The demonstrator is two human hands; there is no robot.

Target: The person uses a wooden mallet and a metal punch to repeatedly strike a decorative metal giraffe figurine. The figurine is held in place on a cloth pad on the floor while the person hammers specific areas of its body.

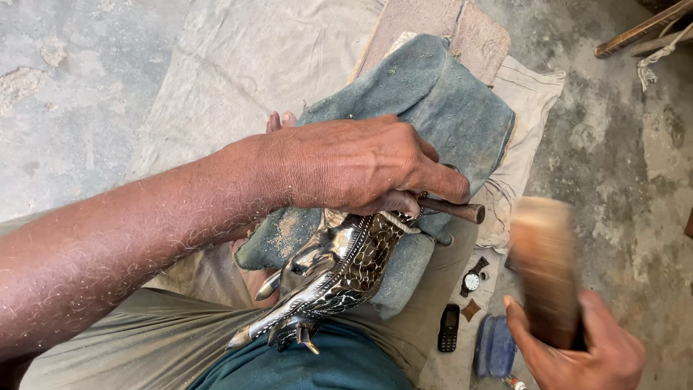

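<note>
Where the view begins, at the lower right corner, the right hand (585, 347) is wrapped around a wooden mallet (543, 267), whose head is blurred; that grip is closed on the mallet. Just to its left, on a pale cloth (505, 180) spread over the floor, lie a small black phone (449, 328), a blue pouch (495, 347) and, a little farther off, a wristwatch (473, 279). At the bottom centre, across the lap, rests a dark carved figure (328, 278) with a glossy black surface, pale cut patterns and pointed light tips; its near end hangs over teal clothing (339, 365), and its far end runs up under the left hand. It lies on a folded blue-grey cloth (440, 101) dusted with wood shavings. Above it, the left hand (361, 162) reaches in from the left, its fingers curled shut around a metal chisel (455, 209) whose blunt end sticks out to the right, well apart from the mallet; the hand presses down on the upper end of the figure. Beyond the folded cloth sits a flat wooden board (469, 29), and past that the grey concrete floor (621, 144), with wooden sticks (642, 29) in the far right corner.
</note>
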